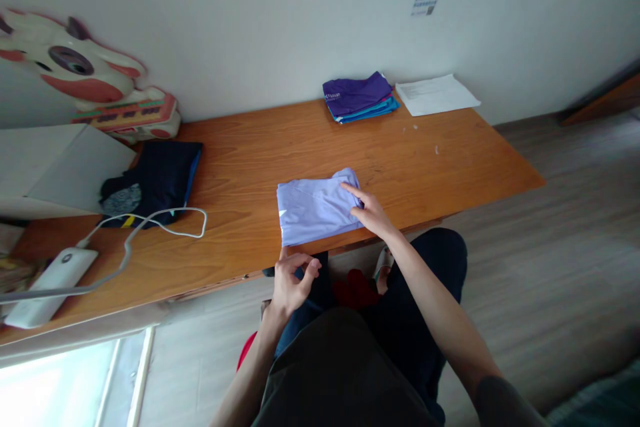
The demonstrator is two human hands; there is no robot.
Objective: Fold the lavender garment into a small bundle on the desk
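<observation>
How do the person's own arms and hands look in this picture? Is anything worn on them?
Both forearms are bare: no sleeves reach into view. The left hand and the right hand wear no gloves, and no ring, watch or bracelet shows. Both arms are slender and long; no markings can be made out.

A bench (240, 167) runs across the middle of the frame, its far edge against the wall. Near its front edge, at frame centre, lies a folded shirt (315, 208). The right hand (370, 212) rests on the shirt's right end; the left hand (293, 281) sits just below the bench edge, under the shirt's lower left corner. Toward the upper centre, against the wall, is a stack of folded clothes (357, 97), with a sheet of paper (436, 94) just to its right. At centre left lies a loose garment (153, 181), a cable (165, 221) looping before it. At lower left sits a power bank (47, 283); at upper left, a toy (85, 77).
</observation>
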